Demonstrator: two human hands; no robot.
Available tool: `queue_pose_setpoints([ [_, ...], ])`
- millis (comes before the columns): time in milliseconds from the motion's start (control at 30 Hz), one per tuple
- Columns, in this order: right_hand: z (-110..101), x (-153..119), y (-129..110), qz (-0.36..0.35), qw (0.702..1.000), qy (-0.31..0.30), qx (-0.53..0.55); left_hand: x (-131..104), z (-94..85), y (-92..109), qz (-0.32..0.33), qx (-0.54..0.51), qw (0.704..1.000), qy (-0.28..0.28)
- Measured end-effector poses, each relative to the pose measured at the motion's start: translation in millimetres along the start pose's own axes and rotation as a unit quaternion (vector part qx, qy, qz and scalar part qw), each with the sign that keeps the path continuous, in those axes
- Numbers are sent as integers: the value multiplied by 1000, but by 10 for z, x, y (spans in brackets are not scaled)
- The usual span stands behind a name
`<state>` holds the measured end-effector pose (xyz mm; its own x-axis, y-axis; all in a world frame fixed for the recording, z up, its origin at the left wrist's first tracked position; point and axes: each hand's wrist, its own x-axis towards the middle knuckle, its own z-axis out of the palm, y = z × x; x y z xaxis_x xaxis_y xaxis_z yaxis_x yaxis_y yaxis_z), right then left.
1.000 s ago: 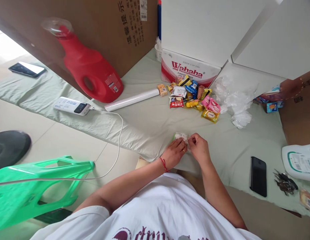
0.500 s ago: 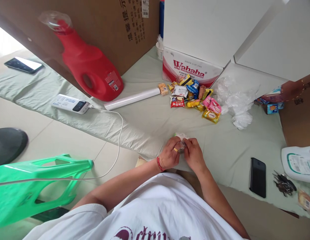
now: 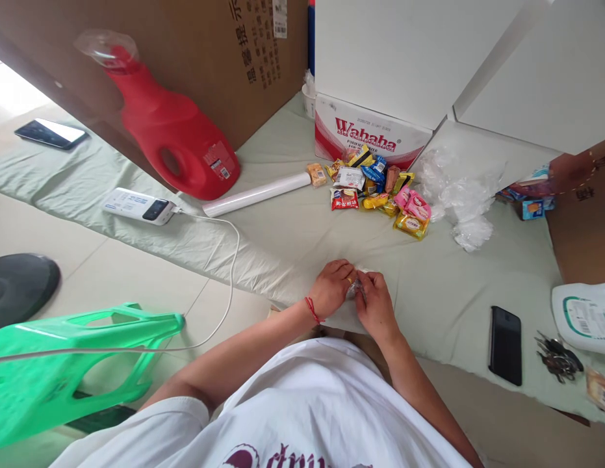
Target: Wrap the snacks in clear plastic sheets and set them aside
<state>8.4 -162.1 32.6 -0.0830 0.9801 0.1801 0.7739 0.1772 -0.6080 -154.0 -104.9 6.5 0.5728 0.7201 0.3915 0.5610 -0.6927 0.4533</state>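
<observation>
Close to the table's front edge, both hands meet over a small crumpled transparent plastic bag (image 3: 353, 288). My left hand (image 3: 332, 286), with a ring and a red cord at the wrist, closes over the bag's left side. From the right, my right hand (image 3: 377, 304) pinches the bag between thumb and fingers. Whatever the bag contains is mostly covered by the fingers. Farther back lies a pile of small wrapped snacks (image 3: 375, 185), with a heap of transparent plastic bags (image 3: 461, 198) to its right.
At the left are a white plastic roll (image 3: 258, 194), a red jug (image 3: 180, 136), a power bank (image 3: 136, 206) with a cable and a green stool (image 3: 82, 357). A Wahaha carton (image 3: 370, 130) stands behind. To the right lie a black phone (image 3: 505, 345), keys (image 3: 558, 356) and a white bottle (image 3: 585, 316).
My left hand has shifted slightly up and flattened over the plastic bag, covering more of it. My right hand keeps its pinch, turned a little. The view has moved slightly.
</observation>
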Motion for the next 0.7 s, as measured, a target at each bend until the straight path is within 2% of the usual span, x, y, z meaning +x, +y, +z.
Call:
queue_pose_setpoints([
  [233, -40, 1, -15, 40, 999, -16, -4, -192, 23, 252, 44, 38, 998, -39],
  [367, -218, 19, -10, 102, 991, -71, 40, -237, 62, 313, 52, 109, 991, -52],
  [500, -422, 35, 14, 137, 973, -124, 141, -173, 147, 346, 34, 159, 985, -55],
  [567, -502, 20, 54, 165, 955, -112, 219, -119, 159, 360, 25, 160, 984, -73],
  [700, -628, -47, 182, 223, 906, -6, 360, 13, 125, 378, 11, 151, 984, -98],
])
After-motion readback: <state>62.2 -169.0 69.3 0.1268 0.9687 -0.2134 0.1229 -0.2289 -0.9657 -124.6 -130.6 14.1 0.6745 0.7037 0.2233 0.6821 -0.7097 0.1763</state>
